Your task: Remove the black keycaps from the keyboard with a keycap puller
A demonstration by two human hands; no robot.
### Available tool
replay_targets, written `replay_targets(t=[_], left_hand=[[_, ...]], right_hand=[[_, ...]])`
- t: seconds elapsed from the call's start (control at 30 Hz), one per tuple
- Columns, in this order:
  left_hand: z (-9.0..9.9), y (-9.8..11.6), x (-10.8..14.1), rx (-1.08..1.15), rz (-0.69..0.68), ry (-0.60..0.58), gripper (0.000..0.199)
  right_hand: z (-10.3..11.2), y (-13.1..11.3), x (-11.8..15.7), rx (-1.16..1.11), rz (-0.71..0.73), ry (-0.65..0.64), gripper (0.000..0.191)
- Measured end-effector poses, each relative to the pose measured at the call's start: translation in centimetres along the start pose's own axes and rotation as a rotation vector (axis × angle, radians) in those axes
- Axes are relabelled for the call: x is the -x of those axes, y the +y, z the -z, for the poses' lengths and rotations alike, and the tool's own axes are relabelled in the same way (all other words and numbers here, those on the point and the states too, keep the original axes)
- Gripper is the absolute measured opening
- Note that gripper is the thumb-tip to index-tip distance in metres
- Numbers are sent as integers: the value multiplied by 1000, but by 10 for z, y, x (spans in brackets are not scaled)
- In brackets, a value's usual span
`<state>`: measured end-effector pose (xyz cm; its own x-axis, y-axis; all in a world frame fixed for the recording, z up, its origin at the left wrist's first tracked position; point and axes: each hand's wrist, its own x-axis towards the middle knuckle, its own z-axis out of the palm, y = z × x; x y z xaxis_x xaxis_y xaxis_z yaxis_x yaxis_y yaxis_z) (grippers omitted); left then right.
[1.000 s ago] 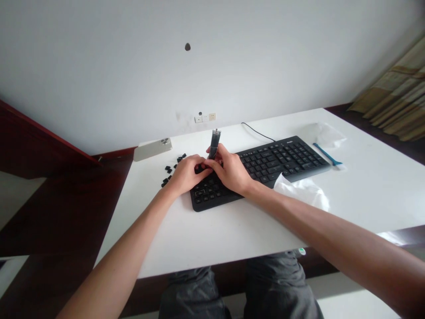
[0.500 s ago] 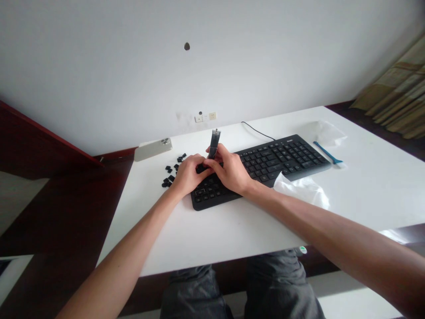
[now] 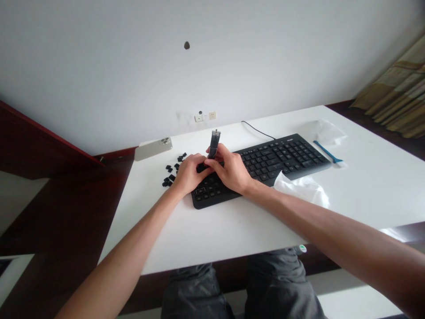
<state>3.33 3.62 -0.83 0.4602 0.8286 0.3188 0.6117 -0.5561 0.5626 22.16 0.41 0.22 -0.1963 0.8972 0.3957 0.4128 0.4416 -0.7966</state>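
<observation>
A black keyboard (image 3: 275,159) lies at a slant on the white table, with some keys gone from its left part. In my right hand (image 3: 234,173), closed over that part, a black keyboard cleaning tool (image 3: 214,141) stands upright. Its top end is clear, with a small metal tip; its lower end is hidden by my fingers. My left hand (image 3: 189,173) is curled against the keyboard's left side, its fingertips meeting my right thumb at the tool's base. What those left fingers pinch, if anything, is hidden. Several loose black keycaps (image 3: 169,168) lie just left of my left hand.
A phone (image 3: 153,149) lies at the table's back left corner. White crumpled plastic (image 3: 302,188) rests against the keyboard's front edge. At the right are a blue brush (image 3: 327,152) and a clear bag (image 3: 328,132). The keyboard's cable (image 3: 257,129) runs toward the wall.
Almost nothing differs; both hands and the upright tool hold the same place, and the view has shifted very slightly.
</observation>
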Motion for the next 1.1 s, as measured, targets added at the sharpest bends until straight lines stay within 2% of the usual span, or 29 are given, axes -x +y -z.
replay_targets(t=[0.5,0.57,0.67,0.73,1.1], left_hand=[[-2,-3,0,3,-45,17,11],[-2,-3,0,7,-51,27,11],[-1,-1,1,15,-49,23,10],[-1,0,1,27,-46,24,9],[6,5,1,107,-78,56,4]], right_hand=[[-3,5,1,-29,48,31,21],[-1,6,-3,-84,80,135,22],[7,11,-13,-164,114,397,26],[13,17,-20,-165,110,457,25],[18,23,-22,-138,77,406,25]])
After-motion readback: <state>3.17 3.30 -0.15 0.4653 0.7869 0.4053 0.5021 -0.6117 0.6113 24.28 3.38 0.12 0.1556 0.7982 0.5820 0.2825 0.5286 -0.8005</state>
